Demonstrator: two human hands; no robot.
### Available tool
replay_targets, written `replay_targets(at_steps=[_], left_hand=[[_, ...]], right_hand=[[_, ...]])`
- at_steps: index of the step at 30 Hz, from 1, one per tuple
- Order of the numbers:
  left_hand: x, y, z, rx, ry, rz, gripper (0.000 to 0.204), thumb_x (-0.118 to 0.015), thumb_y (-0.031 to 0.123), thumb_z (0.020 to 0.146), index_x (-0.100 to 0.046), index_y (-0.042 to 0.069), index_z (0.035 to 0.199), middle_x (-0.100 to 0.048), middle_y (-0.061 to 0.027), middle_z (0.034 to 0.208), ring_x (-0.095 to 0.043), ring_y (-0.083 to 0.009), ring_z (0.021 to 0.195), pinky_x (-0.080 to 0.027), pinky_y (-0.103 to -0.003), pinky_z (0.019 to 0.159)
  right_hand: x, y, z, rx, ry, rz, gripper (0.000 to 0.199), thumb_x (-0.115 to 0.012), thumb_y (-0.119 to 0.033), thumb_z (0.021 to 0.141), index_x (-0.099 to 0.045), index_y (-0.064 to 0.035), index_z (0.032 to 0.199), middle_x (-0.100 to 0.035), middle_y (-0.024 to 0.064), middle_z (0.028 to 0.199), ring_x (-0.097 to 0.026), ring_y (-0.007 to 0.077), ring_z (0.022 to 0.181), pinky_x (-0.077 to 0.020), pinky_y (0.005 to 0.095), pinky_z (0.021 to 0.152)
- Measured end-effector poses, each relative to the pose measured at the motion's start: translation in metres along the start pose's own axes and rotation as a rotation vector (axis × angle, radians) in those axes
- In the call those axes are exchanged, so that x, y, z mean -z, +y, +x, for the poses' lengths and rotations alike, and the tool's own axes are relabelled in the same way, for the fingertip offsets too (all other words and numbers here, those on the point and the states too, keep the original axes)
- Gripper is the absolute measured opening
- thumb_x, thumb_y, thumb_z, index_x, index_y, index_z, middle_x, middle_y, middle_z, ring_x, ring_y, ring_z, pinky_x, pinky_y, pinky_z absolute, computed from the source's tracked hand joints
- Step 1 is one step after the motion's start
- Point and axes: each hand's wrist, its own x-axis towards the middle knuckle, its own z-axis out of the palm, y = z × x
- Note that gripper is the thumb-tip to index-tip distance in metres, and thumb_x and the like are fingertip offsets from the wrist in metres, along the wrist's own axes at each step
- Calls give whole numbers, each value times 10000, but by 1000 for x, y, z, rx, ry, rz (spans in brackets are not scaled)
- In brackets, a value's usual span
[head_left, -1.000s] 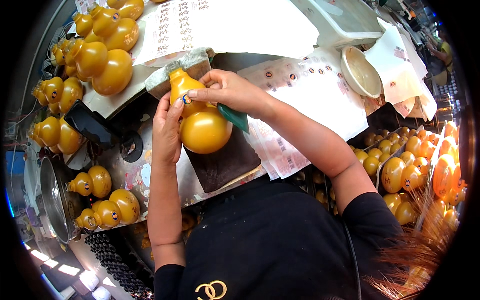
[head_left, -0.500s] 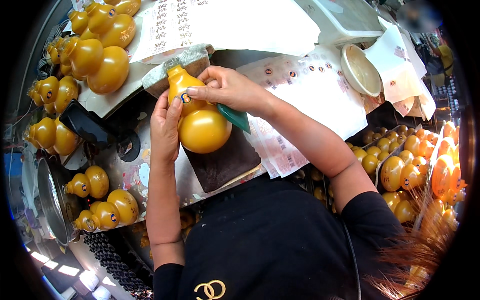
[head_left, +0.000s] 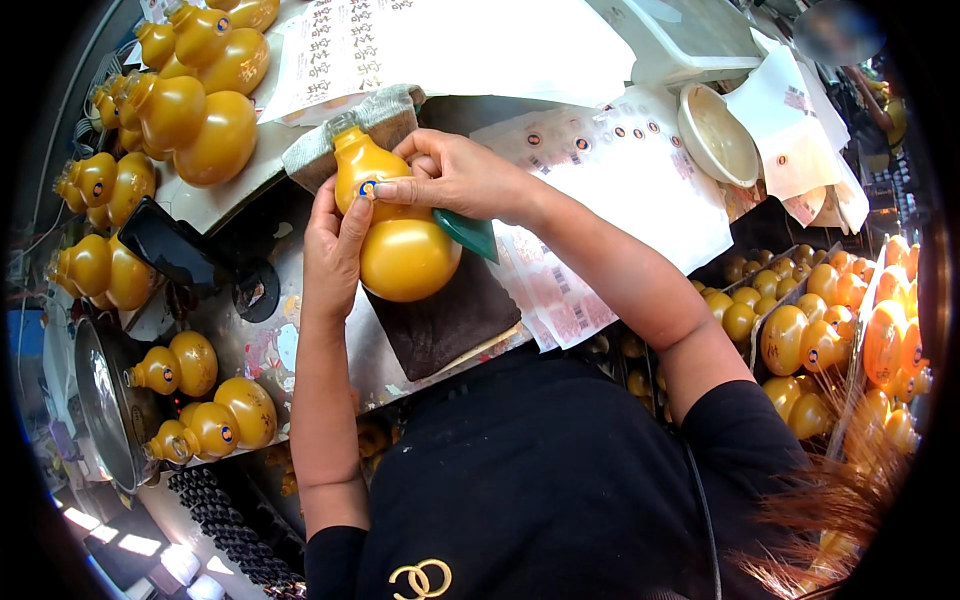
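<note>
A glossy yellow gourd-shaped bottle (head_left: 400, 250) lies on a dark brown cloth (head_left: 445, 320) at the middle of the bench. My left hand (head_left: 335, 245) grips the bottle's left side, thumb up along its neck. My right hand (head_left: 455, 175) rests on the bottle's upper bulb, its index finger pressing a small round blue sticker (head_left: 367, 187) there. A green flat tool (head_left: 468, 233) is tucked under the right palm. The bottle's neck rests on a folded grey rag (head_left: 375, 115).
Several more yellow gourd bottles stand at the upper left (head_left: 200, 110) and lower left (head_left: 215, 415). A white sticker sheet (head_left: 640, 190) lies at right, a pale bowl (head_left: 715, 135) beyond it. Trays of gourds (head_left: 820, 320) fill the right. A black phone (head_left: 175, 250) lies at left.
The hands and bottle have barely moved; my right index finger stays pressed on the round sticker on the bottle's upper bulb.
</note>
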Motion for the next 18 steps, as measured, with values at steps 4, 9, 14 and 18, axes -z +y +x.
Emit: replay_targets(at_steps=[4,9,14,18], left_hand=[[0,3,3,74,13,-100,510,-545,372,963,-413,21,1308,-563,-95,1158,-561,-134,1045,-467,-268,887],[-9,8,4,33,25,43,533,-482,455,974,-412,32,1290,-558,-92,1128,-559,-135,1024,-459,-265,879],[-5,2,4,21,7,-2,531,-470,426,986,-397,5,1303,-560,-96,1141,-565,-140,1031,-462,-270,887],[-6,3,3,30,-8,-53,529,-453,402,998,-380,-7,1325,-559,-103,1159,-566,-146,1047,-464,-275,897]], right_hand=[[-3,-4,-1,-45,27,80,608,-702,-520,816,-559,12,1072,-572,10,773,-527,60,729,-420,195,643],[-9,-5,4,-63,93,-90,620,-681,-553,819,-558,8,1052,-561,19,775,-519,70,726,-414,205,645],[-8,-3,1,-46,42,-43,546,-690,-494,840,-544,-9,1045,-544,-13,700,-504,42,678,-398,200,622],[-6,-2,0,-38,20,13,526,-680,-478,855,-535,-13,1054,-541,-23,683,-497,34,666,-395,194,624]])
